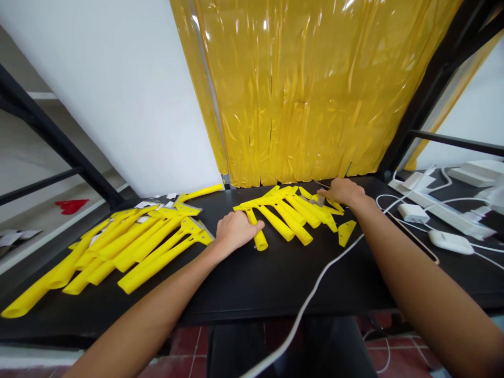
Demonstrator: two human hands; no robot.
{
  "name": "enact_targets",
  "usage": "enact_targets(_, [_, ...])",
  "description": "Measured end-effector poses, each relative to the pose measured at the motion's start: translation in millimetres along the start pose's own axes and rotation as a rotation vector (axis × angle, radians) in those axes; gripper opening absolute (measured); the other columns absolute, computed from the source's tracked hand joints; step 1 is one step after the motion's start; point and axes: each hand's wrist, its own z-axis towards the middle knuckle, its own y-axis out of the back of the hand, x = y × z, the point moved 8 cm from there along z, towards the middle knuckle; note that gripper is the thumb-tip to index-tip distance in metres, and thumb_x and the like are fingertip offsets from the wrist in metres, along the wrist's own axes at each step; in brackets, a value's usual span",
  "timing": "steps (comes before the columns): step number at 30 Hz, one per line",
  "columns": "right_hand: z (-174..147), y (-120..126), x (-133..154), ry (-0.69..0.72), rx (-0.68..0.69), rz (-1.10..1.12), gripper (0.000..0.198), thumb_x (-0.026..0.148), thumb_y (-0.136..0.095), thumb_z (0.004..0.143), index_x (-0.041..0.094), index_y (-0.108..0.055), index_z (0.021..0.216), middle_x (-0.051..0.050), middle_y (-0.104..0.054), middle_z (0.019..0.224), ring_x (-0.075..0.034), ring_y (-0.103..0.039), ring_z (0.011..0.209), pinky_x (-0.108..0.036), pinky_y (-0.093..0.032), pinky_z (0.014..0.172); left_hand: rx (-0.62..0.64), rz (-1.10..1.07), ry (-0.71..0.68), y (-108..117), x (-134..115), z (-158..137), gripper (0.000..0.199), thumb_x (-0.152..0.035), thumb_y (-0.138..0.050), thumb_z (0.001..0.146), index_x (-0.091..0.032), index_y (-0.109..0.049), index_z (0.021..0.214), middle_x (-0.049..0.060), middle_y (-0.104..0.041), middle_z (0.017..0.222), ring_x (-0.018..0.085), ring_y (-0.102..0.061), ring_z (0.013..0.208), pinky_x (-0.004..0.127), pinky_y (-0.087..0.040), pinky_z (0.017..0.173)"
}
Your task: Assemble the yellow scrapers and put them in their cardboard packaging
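My left hand (235, 231) rests closed on the black table, its thumb lying across the handle of a yellow scraper (261, 243); whether its curled fingers hold anything is hidden. Farther back on the right, my right hand (343, 191) bends down with closed fingers over small yellow and greyish pieces (321, 200); what it grips cannot be made out. Between the hands lies a row of yellow scraper handles (279, 223), side by side. A flat yellow plate with small holes (346, 232) sits just in front of my right hand.
Left of my left hand is a pile of yellow scrapers (134, 244), some with metal blades. A white cable (311, 302) crosses the table's front edge. White chargers (451, 242) and a power strip (441, 205) lie at right. A yellow strip curtain (299, 94) hangs behind.
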Motion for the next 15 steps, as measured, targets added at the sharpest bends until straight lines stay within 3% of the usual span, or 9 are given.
enact_targets(7, [-3, -7, 13, -0.029, 0.042, -0.073, 0.051, 0.047, -0.067, 0.080, 0.011, -0.071, 0.116, -0.025, -0.066, 0.121, -0.039, -0.066, 0.110, -0.047, -0.053, 0.085, 0.066, -0.182, 0.050, 19, 22, 4, 0.050, -0.061, -0.059, 0.075, -0.021, -0.053, 0.046, 0.003, -0.052, 0.050, 0.018, -0.050, 0.050, 0.030, -0.027, 0.049])
enact_targets(11, [1, -12, 8, -0.035, 0.061, -0.044, 0.051, 0.050, -0.068, 0.078, 0.012, -0.072, 0.112, -0.025, -0.068, 0.116, -0.037, -0.067, 0.106, -0.042, -0.055, 0.081, 0.202, -0.348, 0.071, 32, 41, 1, 0.050, -0.061, -0.062, 0.072, -0.020, -0.047, 0.048, -0.002, -0.038, 0.045, 0.012, -0.034, 0.045, 0.029, -0.018, 0.046])
enact_targets(15, [5, -15, 6, -0.031, 0.058, -0.036, 0.052, 0.055, -0.065, 0.078, 0.013, -0.073, 0.109, -0.024, -0.068, 0.117, -0.037, -0.068, 0.104, -0.043, -0.054, 0.080, 0.351, -0.382, -0.033, 44, 48, -6, 0.055, -0.061, -0.063, 0.073, -0.020, -0.038, 0.047, -0.004, -0.028, 0.046, 0.009, -0.023, 0.044, 0.029, -0.012, 0.046])
